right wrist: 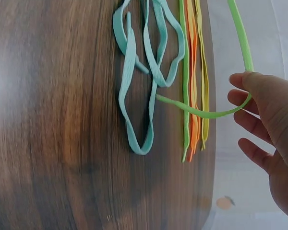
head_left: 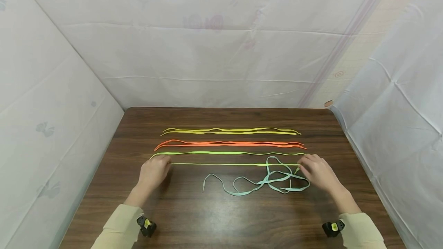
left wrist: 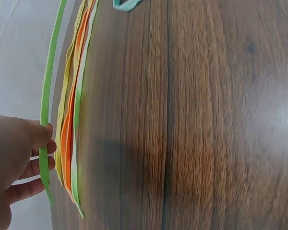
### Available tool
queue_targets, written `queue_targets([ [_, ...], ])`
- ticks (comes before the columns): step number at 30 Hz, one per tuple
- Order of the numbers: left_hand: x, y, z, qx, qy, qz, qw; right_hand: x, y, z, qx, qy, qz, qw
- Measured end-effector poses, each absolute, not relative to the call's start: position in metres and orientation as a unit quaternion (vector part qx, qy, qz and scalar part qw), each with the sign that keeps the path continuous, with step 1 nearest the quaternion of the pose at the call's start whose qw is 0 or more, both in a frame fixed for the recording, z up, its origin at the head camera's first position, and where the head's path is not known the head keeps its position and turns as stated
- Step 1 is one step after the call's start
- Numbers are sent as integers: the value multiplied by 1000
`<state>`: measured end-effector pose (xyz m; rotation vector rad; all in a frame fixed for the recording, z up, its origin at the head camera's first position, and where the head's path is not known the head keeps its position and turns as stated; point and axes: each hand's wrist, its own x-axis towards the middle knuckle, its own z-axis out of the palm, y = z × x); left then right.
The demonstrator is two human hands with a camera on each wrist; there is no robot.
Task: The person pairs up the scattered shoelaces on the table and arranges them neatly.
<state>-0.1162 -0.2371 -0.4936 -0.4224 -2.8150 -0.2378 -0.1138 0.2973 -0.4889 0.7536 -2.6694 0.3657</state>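
A green shoelace [head_left: 221, 164] is stretched straight between both hands above the table. My left hand [head_left: 154, 170] pinches it near one end between thumb and fingers, with a short tail hanging below in the left wrist view. The right hand [head_left: 320, 172] pinches the other end part, and a loose tail [right wrist: 209, 114] curves down from its fingers. Just beyond, a second green shoelace [head_left: 221, 152] lies along the table. On the near side a light blue shoelace [head_left: 242, 193] lies in loose loops, mostly toward the right hand.
Two orange shoelace strands [head_left: 228, 144] lie side by side behind the green one, and yellow strands [head_left: 228, 130] lie farther back. The brown wooden table [head_left: 194, 222] is bordered by white sheeting [head_left: 214, 60] at the back and sides.
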Motion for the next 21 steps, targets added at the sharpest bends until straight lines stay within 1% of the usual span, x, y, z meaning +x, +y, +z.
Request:
queue_targets([
  [3, -118, -243, -495, -135, -978, -87, 131, -115, 302, -489, 259, -941, 131, 176],
  [9, -123, -255, -500, -116, -982, -94, 114, -121, 308, -492, 237, -948, 132, 168],
  [18, -133, -264, -505, -97, -979, -115, 134, -131, 320, -502, 221, -954, 127, 156],
  [21, -137, -266, -506, -90, -980, -120, 133, -136, 323, -504, 222, -954, 124, 157],
])
